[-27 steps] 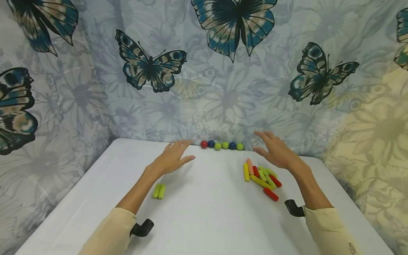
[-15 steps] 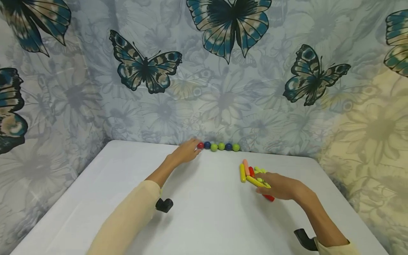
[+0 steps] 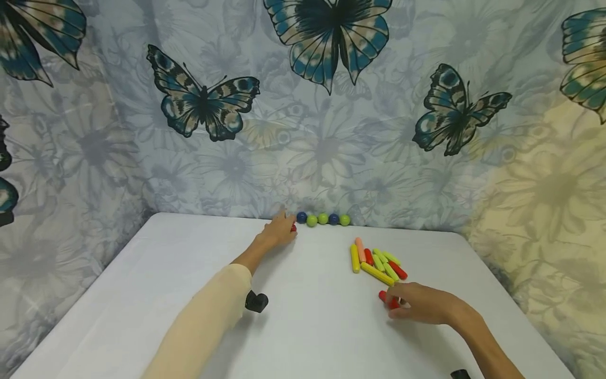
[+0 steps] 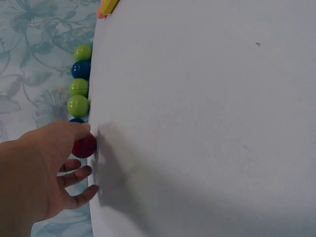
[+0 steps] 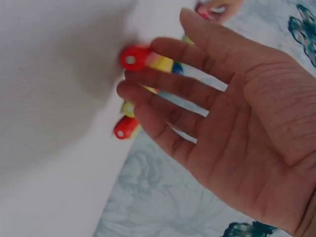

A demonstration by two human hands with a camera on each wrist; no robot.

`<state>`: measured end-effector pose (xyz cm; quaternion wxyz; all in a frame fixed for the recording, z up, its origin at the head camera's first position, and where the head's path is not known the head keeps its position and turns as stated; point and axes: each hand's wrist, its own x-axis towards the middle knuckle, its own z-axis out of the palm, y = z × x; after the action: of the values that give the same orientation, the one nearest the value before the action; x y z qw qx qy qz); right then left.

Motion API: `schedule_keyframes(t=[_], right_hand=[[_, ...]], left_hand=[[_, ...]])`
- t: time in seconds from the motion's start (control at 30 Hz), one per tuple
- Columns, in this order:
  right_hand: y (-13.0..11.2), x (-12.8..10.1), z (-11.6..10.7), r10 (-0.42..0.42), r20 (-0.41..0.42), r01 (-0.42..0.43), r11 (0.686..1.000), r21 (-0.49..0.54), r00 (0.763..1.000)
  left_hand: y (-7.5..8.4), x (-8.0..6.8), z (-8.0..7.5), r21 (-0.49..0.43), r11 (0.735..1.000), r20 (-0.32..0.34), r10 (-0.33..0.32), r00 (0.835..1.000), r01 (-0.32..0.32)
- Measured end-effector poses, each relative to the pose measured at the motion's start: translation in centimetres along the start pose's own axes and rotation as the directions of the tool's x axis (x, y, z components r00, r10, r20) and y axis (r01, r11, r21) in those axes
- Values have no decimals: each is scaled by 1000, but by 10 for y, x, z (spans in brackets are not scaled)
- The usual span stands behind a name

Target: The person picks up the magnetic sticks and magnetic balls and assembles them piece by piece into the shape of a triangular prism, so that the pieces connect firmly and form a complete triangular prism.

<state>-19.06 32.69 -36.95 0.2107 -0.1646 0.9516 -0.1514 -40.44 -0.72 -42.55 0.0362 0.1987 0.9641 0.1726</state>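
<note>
My left hand (image 3: 278, 232) is at the table's far edge, pinching a red ball (image 4: 84, 146) between thumb and index finger, its other fingers spread. Right beside it the row continues with a blue ball (image 3: 301, 217), a green ball (image 3: 311, 221) and several more green and blue ones. My right hand (image 3: 423, 303) reaches down over a short red stick (image 3: 382, 296) lying apart from the others. In the right wrist view, that red stick (image 5: 131, 59) shows a pale spot on its end, just past the extended fingertips, with the thumb held away.
Several loose sticks lie right of centre, among them a long yellow stick (image 3: 377, 274), a pink stick (image 3: 360, 249) and a red stick (image 3: 397, 270). A butterfly-patterned cloth (image 3: 326, 147) hangs behind the white table (image 3: 303, 316).
My left hand has reached forward right to the ball row and drawn the red ball slightly toward me. My right hand has come down from the back right, past the pile, to the nearest red stick.
</note>
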Motion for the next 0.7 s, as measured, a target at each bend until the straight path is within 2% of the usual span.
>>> schedule_keyframes(t=[0.1,0.2,0.3,0.37,0.53,0.7], right_hand=[[5,-1,-1,-87,-14,87,996,4,996],[7,7,4,-150,-29,149,989,-19,988],[5,19,7,-216,-30,215,976,-44,976],[0,26,9,-253,-41,250,966,-70,967],[-22,40,8,-349,-51,345,935,-80,936],[-59,59,5,-364,-36,362,931,-53,931]], left_hand=[[0,-9,-1,47,998,-3,44,999,-44],[-1,-17,-4,92,990,38,106,994,-109],[-2,-31,-12,83,981,66,170,983,-176],[0,-47,-18,42,976,79,212,974,-216],[10,-101,-30,-157,951,70,279,958,-265],[18,-146,-26,-309,911,29,296,955,-273]])
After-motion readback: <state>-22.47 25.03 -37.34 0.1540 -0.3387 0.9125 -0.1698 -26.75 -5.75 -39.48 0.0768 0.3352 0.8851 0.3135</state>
